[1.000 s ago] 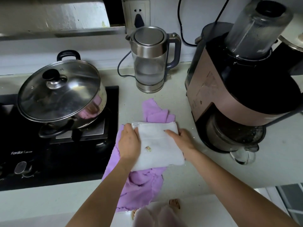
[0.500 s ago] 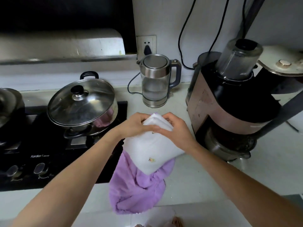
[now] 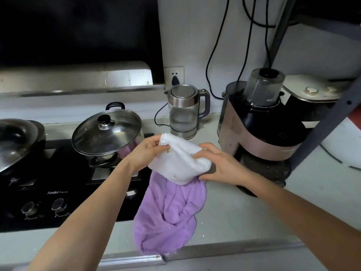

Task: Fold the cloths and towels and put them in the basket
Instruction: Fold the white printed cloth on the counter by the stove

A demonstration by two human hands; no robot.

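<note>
A black stove (image 3: 58,184) is seen to the left of the fingers, with a lidded steel pot (image 3: 106,134) set on it just beyond the left hand (image 3: 145,151). A pink blender (image 3: 259,133) stands just right of the right hand (image 3: 220,165). A purple towel (image 3: 170,214) is spread crumpled on the counter (image 3: 244,212) directly below the fingers. A glass kettle (image 3: 184,111) is placed just beyond them. A folded white cloth (image 3: 179,162) is held between both hands, its upper corner pinched by the left fingers and its right edge gripped by the right fingers.
</note>
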